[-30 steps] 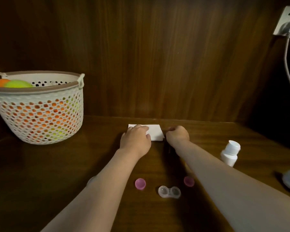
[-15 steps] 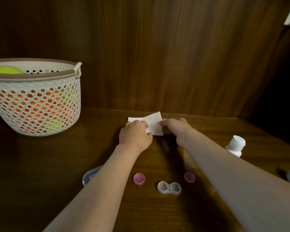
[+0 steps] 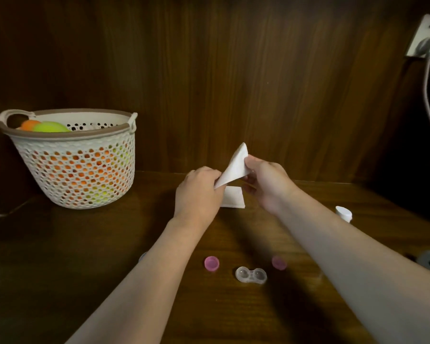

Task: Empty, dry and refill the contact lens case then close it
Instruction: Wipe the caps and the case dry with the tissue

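Contact lens case [image 3: 251,275] lies open near the tabletop's front edge, between two pink caps [image 3: 211,263]. Toward the back edge, left hand [image 3: 199,192] and right hand [image 3: 267,182] pinch a white tissue [image 3: 235,167] above the tissue stack [image 3: 232,198].

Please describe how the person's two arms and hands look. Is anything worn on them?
Both forearms are bare from the bottom edge of the picture up to the wrists; no sleeve shows. The left hand and the right hand wear no glove, and I can see no ring, watch or bracelet. The nails are too small and dim to judge.
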`<state>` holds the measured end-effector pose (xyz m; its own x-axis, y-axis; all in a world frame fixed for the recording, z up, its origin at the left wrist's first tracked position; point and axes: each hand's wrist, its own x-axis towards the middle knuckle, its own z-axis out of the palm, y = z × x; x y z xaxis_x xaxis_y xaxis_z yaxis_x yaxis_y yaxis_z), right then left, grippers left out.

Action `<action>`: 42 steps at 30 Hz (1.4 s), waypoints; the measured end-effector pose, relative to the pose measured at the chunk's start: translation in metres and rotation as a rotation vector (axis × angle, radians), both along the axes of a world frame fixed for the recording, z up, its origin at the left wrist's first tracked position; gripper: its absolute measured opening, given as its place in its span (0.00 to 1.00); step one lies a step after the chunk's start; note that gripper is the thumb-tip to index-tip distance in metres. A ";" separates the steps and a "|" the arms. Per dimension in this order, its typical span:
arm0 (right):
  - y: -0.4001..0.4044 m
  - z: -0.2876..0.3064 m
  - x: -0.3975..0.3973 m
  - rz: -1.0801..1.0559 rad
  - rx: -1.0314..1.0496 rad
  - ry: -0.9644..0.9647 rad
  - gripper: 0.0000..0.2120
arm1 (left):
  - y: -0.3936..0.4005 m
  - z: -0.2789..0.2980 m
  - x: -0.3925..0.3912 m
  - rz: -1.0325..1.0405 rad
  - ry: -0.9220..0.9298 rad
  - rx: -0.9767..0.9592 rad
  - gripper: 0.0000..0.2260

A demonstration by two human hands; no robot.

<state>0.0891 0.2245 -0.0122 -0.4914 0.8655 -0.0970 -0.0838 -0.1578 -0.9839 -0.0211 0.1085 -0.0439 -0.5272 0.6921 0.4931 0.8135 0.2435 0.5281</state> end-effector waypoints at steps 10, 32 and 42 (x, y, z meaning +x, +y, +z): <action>-0.081 0.009 0.099 -0.034 0.158 0.048 0.10 | -0.114 0.026 0.070 -0.353 -0.406 0.059 0.14; -0.124 -0.101 0.174 -0.248 0.465 -0.164 0.10 | -0.159 -0.044 0.118 -0.350 -0.941 -0.044 0.17; -0.127 -0.101 0.173 -0.206 0.483 -0.262 0.14 | -0.159 -0.049 0.115 -0.404 -1.078 0.052 0.19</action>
